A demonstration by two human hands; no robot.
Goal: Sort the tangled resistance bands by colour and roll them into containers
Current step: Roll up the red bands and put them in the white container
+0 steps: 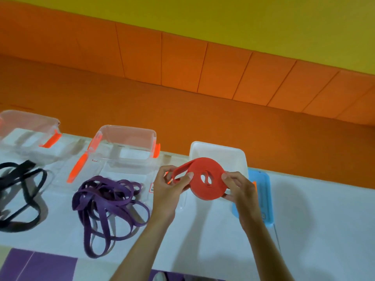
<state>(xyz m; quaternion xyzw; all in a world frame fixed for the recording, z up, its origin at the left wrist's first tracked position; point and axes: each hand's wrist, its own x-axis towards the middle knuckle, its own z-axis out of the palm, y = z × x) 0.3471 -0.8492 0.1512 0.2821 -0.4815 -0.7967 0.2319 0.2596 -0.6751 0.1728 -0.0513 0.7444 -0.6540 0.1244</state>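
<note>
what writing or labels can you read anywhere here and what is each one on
Small red-edged white label, on clear plastic just left of the left hand: dark marks, too blurred to read.
No other text is legible: none shows on the red resistance band, the purple bands, the clear containers or the blue lid.

You face a white table [324, 209] against orange padded panels [223, 67] under a yellow wall [263, 21], purple flooring [40, 266] near left.
</note>
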